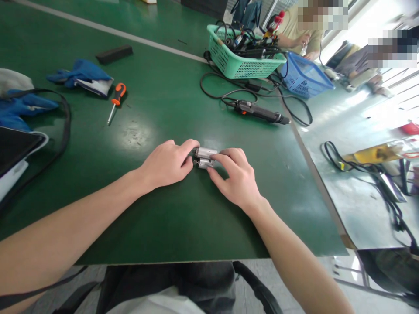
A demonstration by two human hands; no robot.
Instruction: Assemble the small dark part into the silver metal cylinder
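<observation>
While both hands touch metal parts (205,153), green tabletop (157,226) gleams.

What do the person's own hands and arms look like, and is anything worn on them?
The left hand and right hand are bare, with no gloves, rings or watch visible. Both forearms show no sleeves or markings. A dark strap or cable crosses the left arm at the lower-left corner; what it belongs to, I cannot tell.
</observation>
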